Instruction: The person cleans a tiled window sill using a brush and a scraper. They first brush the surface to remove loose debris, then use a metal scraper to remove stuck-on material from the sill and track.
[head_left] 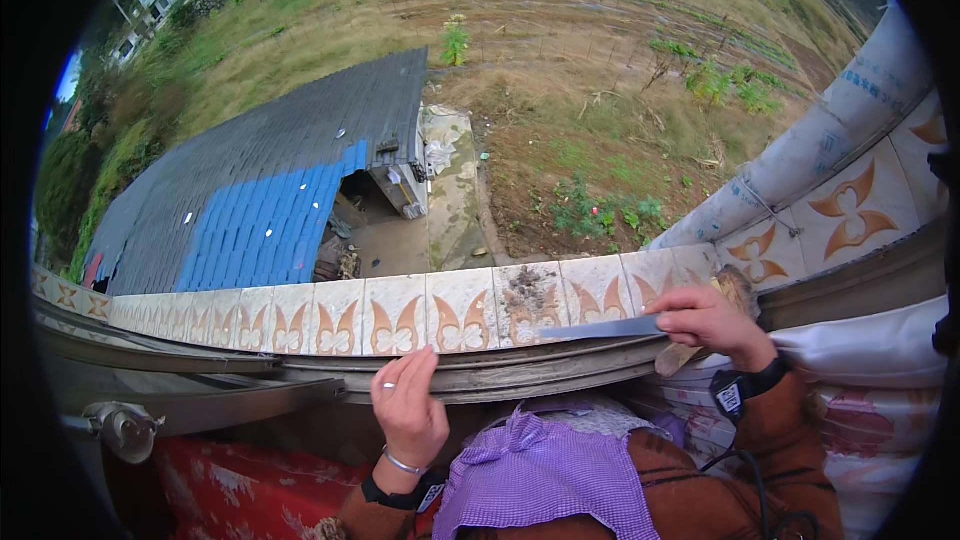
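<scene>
My right hand [710, 322] grips a long, flat, grey blade [600, 329] that narrows toward its left end. The blade lies across the front part of the patterned tile ledge [395, 315]. Under and behind that hand is a brush with dark bristles [737, 290] and a wooden handle [677, 358]. My left hand [410, 405] is by the metal window track [500, 372], its fingertips at the ledge's near edge. Its fingers stretch forward, close to each other, and nothing shows in them. A patch of dark dirt [528, 286] is scattered on the tiles left of the right hand.
A sliding window frame [220, 398] crosses the left side. At the right, a grey pipe [800, 145] rises beside the tiled wall and white sacks [870, 340] are stacked. Beyond the ledge, far below, are a shed roof [290, 160] and a field.
</scene>
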